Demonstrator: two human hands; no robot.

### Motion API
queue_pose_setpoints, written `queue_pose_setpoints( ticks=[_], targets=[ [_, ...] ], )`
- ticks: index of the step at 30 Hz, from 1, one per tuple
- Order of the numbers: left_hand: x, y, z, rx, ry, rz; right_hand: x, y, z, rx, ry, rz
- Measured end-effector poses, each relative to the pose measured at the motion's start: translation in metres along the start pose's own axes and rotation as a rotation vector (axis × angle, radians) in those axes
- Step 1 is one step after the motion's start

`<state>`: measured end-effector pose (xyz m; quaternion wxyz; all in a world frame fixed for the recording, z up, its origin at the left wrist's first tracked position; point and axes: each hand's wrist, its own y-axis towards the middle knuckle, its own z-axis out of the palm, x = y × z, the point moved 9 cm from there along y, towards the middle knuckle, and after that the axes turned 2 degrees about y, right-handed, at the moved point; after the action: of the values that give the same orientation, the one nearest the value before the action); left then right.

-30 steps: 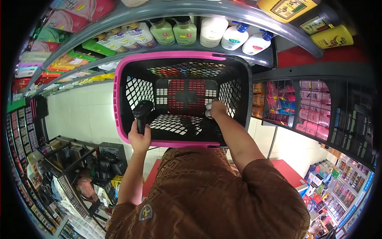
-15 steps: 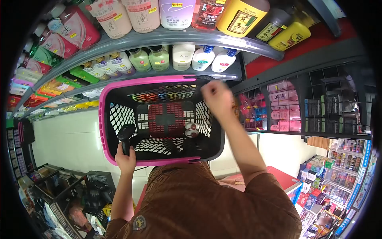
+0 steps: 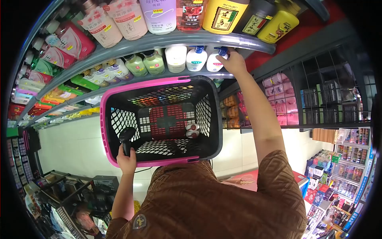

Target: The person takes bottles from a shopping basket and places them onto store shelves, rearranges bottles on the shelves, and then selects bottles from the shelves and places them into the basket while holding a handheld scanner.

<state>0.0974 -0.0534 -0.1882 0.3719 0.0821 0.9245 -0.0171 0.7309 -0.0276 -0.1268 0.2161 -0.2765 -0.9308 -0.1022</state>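
Observation:
My left hand (image 3: 126,160) is wrapped round the handle of a black scanner (image 3: 127,137) at the basket's near left corner. The black basket (image 3: 217,119) has a pink rim and hangs in front of my body. Two small white and dark red items (image 3: 192,130) lie inside it at the right. Up at the lower shelf, my right hand (image 3: 232,63) has its fingers on a white pump bottle (image 3: 215,63) with a blue top, the rightmost of the row. The bottle stands upright; some of my fingers are hidden behind it.
Beside that bottle stands another white pump bottle (image 3: 196,59). A shelf edge (image 3: 167,41) curves above the row, with a yellow bottle (image 3: 225,15) on it. To the right is a wire rack (image 3: 330,91) with boxes and pink packs. A red surface (image 3: 244,180) shows below.
My right hand has left the inside of the basket and reached up to the shelf, leaving the two small items in the basket. My left hand still holds the scanner. The view has shifted.

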Motion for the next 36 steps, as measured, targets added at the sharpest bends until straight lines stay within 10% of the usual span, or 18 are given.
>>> queue_pose_setpoints(
  ticks=[9,15,21,36],
  targets=[
    [0.0,0.0,0.001,0.037,0.03,-0.011,-0.007,-0.035,-0.016,-0.103,0.149,0.06],
    [0.004,-0.001,0.003,0.068,-0.024,-0.023,0.024,-0.139,-0.107,-0.565,0.617,-0.07],
    [0.01,0.0,0.005,0.094,-0.016,0.012,0.074,-0.186,-0.091,-0.367,0.535,-0.03],
    [0.004,-0.003,0.001,0.078,-0.009,-0.04,0.029,-0.207,0.245,0.531,-0.129,0.078]
  ],
)
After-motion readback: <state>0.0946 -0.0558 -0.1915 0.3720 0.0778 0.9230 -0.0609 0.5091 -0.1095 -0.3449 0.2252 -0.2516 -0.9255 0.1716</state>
